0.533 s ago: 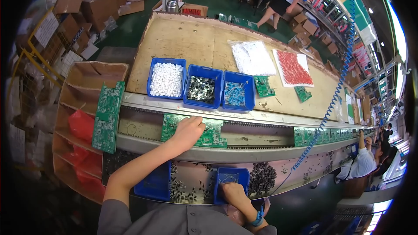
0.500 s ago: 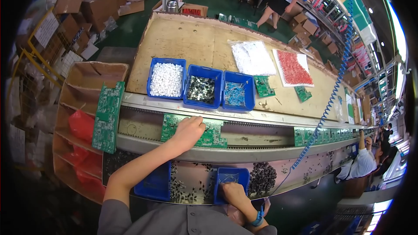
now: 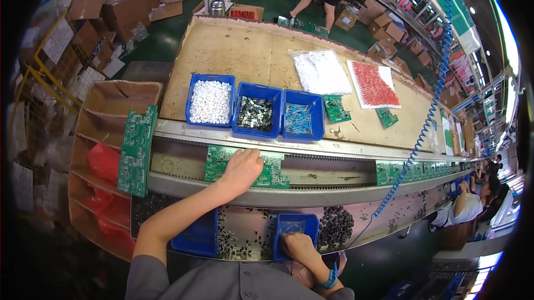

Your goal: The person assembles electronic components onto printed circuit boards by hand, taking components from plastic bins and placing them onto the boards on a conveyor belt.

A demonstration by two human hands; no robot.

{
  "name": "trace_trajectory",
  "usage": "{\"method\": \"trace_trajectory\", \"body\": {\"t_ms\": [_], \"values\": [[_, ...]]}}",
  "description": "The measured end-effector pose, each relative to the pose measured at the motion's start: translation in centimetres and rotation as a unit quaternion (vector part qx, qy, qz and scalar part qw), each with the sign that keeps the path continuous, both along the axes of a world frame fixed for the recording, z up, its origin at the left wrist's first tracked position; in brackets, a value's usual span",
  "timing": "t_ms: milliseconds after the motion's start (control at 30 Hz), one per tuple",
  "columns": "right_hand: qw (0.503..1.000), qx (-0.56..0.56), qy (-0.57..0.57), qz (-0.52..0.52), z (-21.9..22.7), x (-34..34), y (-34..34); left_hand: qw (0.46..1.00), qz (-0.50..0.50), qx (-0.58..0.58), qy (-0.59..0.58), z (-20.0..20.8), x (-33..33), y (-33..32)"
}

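Note:
My left hand (image 3: 243, 168) is closed over a green circuit board (image 3: 272, 170) that lies across the rails of the conveyor track. Its fingertips point down at the board's face, and whatever they pinch is hidden beneath them. Lower down, my right hand (image 3: 299, 246), with a blue wristband, reaches into a small blue bin (image 3: 317, 224) of thin wire-legged parts (image 3: 292, 226). The fingers there are curled, and their tips are out of sight.
Beyond the track stand blue bins of white parts (image 3: 211, 101), dark metallic parts (image 3: 256, 113) and blue wire-legged parts (image 3: 298, 117). Upright green boards (image 3: 135, 150) flank the cardboard compartments (image 3: 114, 91) at left. A coiled blue hose (image 3: 428, 127) hangs at right.
My two hands have stayed almost in place, the left at the board and the right in the bin. In the background, a walking person has moved left.

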State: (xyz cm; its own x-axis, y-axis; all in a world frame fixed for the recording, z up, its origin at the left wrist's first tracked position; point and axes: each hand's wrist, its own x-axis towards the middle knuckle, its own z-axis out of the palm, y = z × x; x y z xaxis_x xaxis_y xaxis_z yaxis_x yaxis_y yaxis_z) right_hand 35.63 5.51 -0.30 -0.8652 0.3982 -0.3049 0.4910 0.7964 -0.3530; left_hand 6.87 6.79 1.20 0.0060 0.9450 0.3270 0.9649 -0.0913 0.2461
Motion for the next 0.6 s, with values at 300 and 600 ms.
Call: {"method": "trace_trajectory", "body": {"t_ms": [300,600], "values": [[1.000,-0.008,0.012,-0.002,0.11,-0.08,-0.01,1.000,0.023,0.001,0.010,-0.40,0.44,-0.04],[1.000,-0.012,-0.003,0.001,0.76,-0.34,0.03,0.999,0.008,-0.007,-0.031,-0.88,0.07,0.76]]}}
